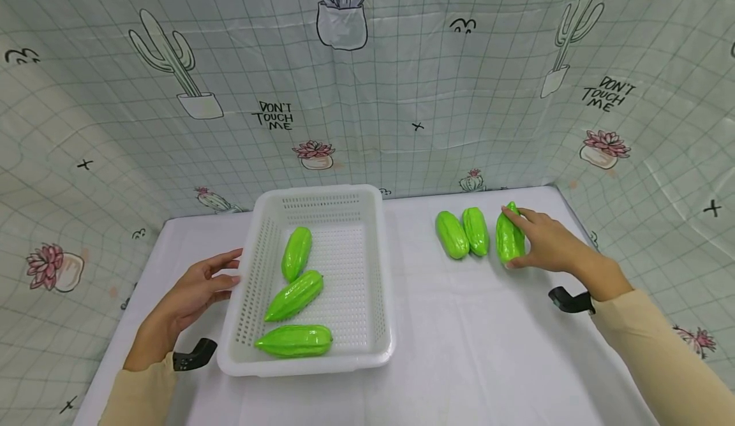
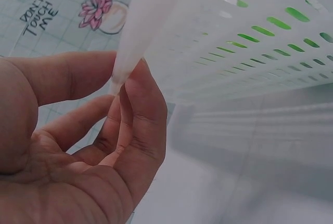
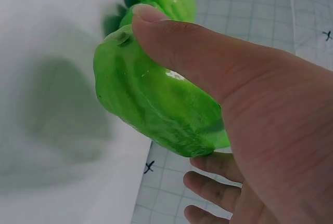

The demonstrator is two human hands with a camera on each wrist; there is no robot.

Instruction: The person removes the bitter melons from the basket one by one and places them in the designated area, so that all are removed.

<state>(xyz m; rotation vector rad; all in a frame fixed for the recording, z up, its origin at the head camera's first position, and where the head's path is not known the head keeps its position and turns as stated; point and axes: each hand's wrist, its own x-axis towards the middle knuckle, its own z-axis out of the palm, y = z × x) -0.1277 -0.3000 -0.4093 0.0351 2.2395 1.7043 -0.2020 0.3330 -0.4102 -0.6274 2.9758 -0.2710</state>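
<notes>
my right hand (image 1: 545,241) grips a green fruit (image 1: 508,240) well to the right of the white basket (image 1: 386,279). from here i see the fruit set between thumb and fingers, the thumb at its near end, the fingers toward its far end. it is glossy, bright green, long and ridged, narrowing to its far tip, with a stalk stub by the thumb. two similar fruits (image 1: 452,235) sit between it and the basket; three more fruits (image 1: 294,341) lie inside the basket. my left hand (image 1: 198,286) pinches the basket's left rim.
</notes>
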